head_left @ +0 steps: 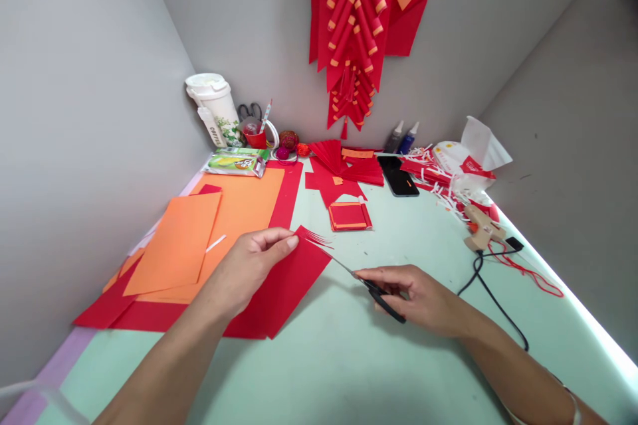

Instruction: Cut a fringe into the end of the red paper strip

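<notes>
A red paper sheet (299, 279) is pinched at its top corner between the thumb and fingers of my left hand (262, 255). Thin cut strips fan out from that corner to the right. My right hand (411, 295) is closed on the handles of black scissors (379, 293). The scissor blades point up and left, with their tips at the right edge of the red sheet. Whether the blades are parted is too small to tell.
Orange sheets (172, 246) lie on red paper at the left. Behind are a white cup (216, 109), a small red stack (349, 216) and a phone (399, 177). At the right are paper scraps (433, 176) and a glue gun (479, 226) with its black cable.
</notes>
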The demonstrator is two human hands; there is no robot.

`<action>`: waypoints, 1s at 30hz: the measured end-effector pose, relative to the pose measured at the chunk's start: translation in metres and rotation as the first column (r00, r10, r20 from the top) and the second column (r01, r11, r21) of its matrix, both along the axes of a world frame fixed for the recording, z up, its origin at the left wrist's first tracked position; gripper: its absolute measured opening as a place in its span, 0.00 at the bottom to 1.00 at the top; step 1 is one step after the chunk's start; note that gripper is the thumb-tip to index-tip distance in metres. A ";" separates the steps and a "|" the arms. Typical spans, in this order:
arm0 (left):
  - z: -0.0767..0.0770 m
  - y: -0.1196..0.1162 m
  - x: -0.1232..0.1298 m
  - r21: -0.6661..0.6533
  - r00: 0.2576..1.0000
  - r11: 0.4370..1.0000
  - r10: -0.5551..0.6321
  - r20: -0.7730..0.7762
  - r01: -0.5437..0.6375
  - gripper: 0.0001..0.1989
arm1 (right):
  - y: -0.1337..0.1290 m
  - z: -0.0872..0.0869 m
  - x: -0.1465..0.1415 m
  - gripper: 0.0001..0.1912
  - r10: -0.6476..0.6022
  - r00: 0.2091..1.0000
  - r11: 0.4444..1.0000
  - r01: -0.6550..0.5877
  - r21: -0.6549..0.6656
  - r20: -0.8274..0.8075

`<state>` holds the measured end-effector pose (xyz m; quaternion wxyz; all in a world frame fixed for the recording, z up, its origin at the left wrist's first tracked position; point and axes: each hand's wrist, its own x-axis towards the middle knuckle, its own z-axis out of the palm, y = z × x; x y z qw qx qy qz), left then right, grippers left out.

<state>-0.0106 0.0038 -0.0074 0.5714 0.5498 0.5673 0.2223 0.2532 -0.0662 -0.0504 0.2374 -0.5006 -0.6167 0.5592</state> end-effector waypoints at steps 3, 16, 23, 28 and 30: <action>0.001 0.000 0.001 0.009 1.000 1.000 0.005 -0.014 -0.005 0.19 | 0.001 0.000 0.001 0.23 0.012 1.000 1.000 -0.012 0.003 -0.005; 0.005 -0.002 0.004 0.030 1.000 1.000 0.007 -0.026 -0.007 0.21 | 0.001 -0.002 0.004 0.23 0.039 0.999 0.999 -0.039 0.008 -0.034; 0.009 -0.006 0.010 -0.034 1.000 0.999 -0.021 -0.011 0.021 0.18 | 0.001 0.003 0.001 0.27 0.061 0.998 0.997 -0.060 0.049 -0.021; 0.009 -0.007 0.011 -0.032 1.000 0.999 -0.019 -0.008 0.018 0.17 | 0.001 0.002 0.001 0.26 0.053 0.998 0.998 -0.051 0.037 -0.038; 0.008 -0.007 0.010 -0.035 1.000 0.999 -0.023 -0.009 0.023 0.18 | 0.001 0.002 0.002 0.25 0.053 0.998 0.998 -0.052 0.034 -0.045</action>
